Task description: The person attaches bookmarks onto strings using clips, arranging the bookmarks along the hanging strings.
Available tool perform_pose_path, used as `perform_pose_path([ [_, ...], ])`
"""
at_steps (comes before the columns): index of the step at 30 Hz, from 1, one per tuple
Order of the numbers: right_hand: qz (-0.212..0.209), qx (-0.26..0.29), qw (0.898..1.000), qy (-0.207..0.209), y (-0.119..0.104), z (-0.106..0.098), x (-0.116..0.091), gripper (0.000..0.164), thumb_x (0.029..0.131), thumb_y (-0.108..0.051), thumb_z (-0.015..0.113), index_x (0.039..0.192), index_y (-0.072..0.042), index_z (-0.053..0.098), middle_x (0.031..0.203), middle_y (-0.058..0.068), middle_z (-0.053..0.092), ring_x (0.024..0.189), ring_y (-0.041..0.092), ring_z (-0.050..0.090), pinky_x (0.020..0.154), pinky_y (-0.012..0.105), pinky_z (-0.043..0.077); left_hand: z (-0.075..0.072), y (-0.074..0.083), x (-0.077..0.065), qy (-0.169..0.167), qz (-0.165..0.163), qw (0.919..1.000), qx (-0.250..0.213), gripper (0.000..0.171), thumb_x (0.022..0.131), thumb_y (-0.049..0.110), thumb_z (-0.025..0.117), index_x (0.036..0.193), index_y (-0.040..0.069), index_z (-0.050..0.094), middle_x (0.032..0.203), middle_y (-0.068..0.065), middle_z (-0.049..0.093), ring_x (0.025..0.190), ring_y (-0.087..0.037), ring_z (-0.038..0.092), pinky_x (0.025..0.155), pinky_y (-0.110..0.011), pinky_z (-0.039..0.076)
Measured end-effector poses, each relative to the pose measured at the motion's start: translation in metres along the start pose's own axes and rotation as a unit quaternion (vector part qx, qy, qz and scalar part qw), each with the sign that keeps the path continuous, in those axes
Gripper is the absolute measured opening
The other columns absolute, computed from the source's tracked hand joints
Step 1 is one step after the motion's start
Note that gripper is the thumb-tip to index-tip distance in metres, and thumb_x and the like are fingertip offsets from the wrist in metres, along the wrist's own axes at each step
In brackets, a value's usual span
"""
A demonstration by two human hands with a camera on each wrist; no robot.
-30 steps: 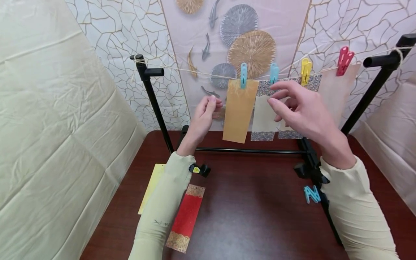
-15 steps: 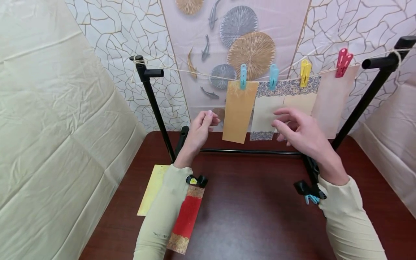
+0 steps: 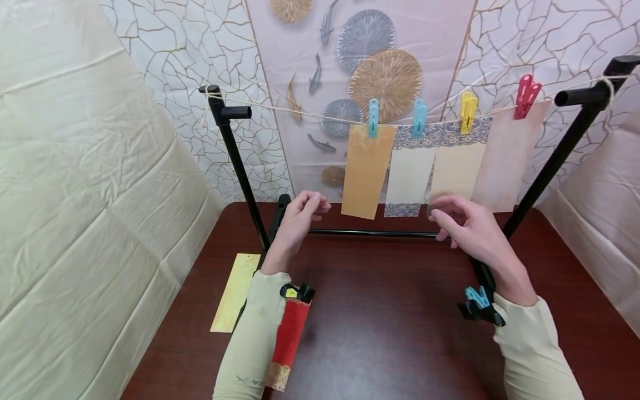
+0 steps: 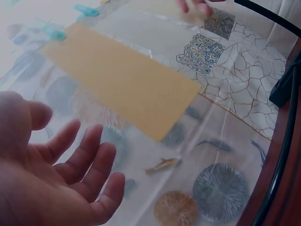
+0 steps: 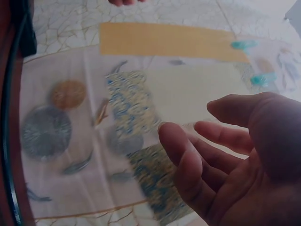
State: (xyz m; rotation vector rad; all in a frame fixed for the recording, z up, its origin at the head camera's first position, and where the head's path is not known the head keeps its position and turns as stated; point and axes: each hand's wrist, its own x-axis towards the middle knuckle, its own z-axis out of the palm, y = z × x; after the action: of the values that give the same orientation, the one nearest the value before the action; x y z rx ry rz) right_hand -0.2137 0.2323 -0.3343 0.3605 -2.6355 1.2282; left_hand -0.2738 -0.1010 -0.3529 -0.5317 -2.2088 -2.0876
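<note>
My left hand (image 3: 299,221) hovers left of and below the hanging orange paper strip (image 3: 367,175), holding nothing, its fingers loosely bent in the left wrist view. My right hand (image 3: 470,230) is in front of the lower end of the beige patterned strip (image 3: 456,169), empty, fingers relaxed. Blue clothespins (image 3: 373,118) fix the orange strip and the white patterned strip (image 3: 409,175) to the string (image 3: 300,111). A yellow clothespin (image 3: 468,113) holds the beige one, and a red clothespin (image 3: 526,97) the pale pink strip (image 3: 510,158).
A black frame (image 3: 235,161) carries the string over the brown table (image 3: 380,311). On the table, a yellow strip (image 3: 237,291) and a red strip (image 3: 290,333) lie at left, the red partly under the left sleeve. A blue clothespin (image 3: 477,297) is by the right wrist.
Both hands have come down, away from the string and toward the table. My right hand no longer covers the upper part of the patterned strips. The hanging strips stay in place.
</note>
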Motion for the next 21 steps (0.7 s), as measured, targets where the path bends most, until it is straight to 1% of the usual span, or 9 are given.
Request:
perform_pose_path([
  [3,0.013,-0.004,1.000,0.002,0.010,0.002,-0.004,0.033,0.092,-0.037,0.054,0.117,-0.014,0.055,0.098,0.008,0.066,0.062,0.016,0.064,0.051,0.034,0.050,-0.003,-0.011,-0.004,-0.002,-0.017,0.9999,0.000,0.033,0.097,0.031,0.048,0.106,0.001,0.056,0.103,-0.016,0.062,0.101,-0.027,0.058,0.091,-0.049,0.043],
  [6,0.029,-0.012,1.000,-0.001,0.019,0.003,-0.008,0.033,0.093,-0.038,0.053,0.116,-0.015,0.055,0.099,0.010,0.066,0.061,0.015,0.063,0.050,0.033,0.050,-0.004,-0.008,-0.012,-0.012,-0.038,0.9992,0.009,0.028,0.098,0.025,0.047,0.108,0.000,0.055,0.105,-0.018,0.061,0.103,-0.029,0.058,0.091,-0.047,0.044],
  [7,0.033,-0.016,0.999,-0.005,0.022,0.003,-0.009,0.033,0.093,-0.039,0.053,0.116,-0.015,0.055,0.096,0.011,0.066,0.059,0.015,0.062,0.050,0.033,0.049,-0.004,-0.006,-0.015,-0.017,-0.044,0.9989,0.008,0.028,0.098,0.023,0.046,0.109,-0.002,0.054,0.106,-0.020,0.061,0.104,-0.030,0.058,0.092,-0.047,0.043],
  [10,0.044,-0.016,0.999,-0.024,0.031,0.003,-0.014,0.034,0.093,-0.041,0.052,0.115,-0.016,0.056,0.095,0.011,0.066,0.057,0.017,0.061,0.048,0.032,0.047,-0.007,-0.001,-0.023,-0.040,-0.069,0.9966,-0.017,0.029,0.099,0.018,0.043,0.111,-0.007,0.051,0.111,-0.028,0.056,0.109,-0.039,0.053,0.094,-0.052,0.041],
  [11,0.045,-0.016,0.998,-0.032,0.035,0.003,-0.015,0.035,0.093,-0.042,0.051,0.114,-0.015,0.056,0.095,0.011,0.067,0.056,0.018,0.060,0.048,0.032,0.047,-0.008,-0.002,-0.024,-0.047,-0.074,0.9959,-0.023,0.029,0.099,0.018,0.043,0.111,-0.008,0.050,0.111,-0.028,0.056,0.109,-0.040,0.053,0.094,-0.053,0.040],
  [13,0.047,-0.012,0.998,-0.050,0.042,0.002,-0.018,0.035,0.093,-0.042,0.051,0.113,-0.013,0.056,0.096,0.012,0.067,0.058,0.017,0.061,0.048,0.032,0.047,-0.011,-0.006,-0.027,-0.062,-0.084,0.9938,-0.037,0.030,0.099,0.018,0.043,0.111,-0.009,0.049,0.111,-0.029,0.055,0.108,-0.041,0.052,0.094,-0.056,0.039],
  [14,0.050,-0.009,0.997,-0.058,0.045,0.001,-0.020,0.035,0.093,-0.041,0.051,0.113,-0.013,0.056,0.099,0.012,0.066,0.060,0.017,0.062,0.048,0.033,0.048,-0.012,-0.009,-0.029,-0.068,-0.090,0.9929,-0.039,0.030,0.099,0.018,0.043,0.111,-0.009,0.048,0.110,-0.029,0.054,0.107,-0.042,0.052,0.094,-0.057,0.039],
  [17,0.059,-0.010,0.995,-0.081,0.055,-0.001,-0.024,0.034,0.094,-0.039,0.050,0.113,-0.012,0.055,0.100,0.014,0.066,0.064,0.015,0.063,0.049,0.033,0.049,-0.014,-0.016,-0.032,-0.079,-0.099,0.9916,-0.025,0.029,0.099,0.017,0.043,0.110,-0.009,0.049,0.109,-0.027,0.056,0.104,-0.039,0.054,0.093,-0.056,0.040],
  [21,0.076,-0.025,0.991,-0.107,0.065,-0.003,-0.028,0.035,0.094,-0.040,0.051,0.113,-0.011,0.056,0.097,0.012,0.066,0.065,0.015,0.062,0.051,0.034,0.049,-0.020,-0.037,-0.032,-0.082,-0.112,0.9901,-0.019,0.028,0.099,0.018,0.043,0.109,-0.007,0.051,0.109,-0.027,0.057,0.104,-0.040,0.055,0.090,-0.054,0.043],
])
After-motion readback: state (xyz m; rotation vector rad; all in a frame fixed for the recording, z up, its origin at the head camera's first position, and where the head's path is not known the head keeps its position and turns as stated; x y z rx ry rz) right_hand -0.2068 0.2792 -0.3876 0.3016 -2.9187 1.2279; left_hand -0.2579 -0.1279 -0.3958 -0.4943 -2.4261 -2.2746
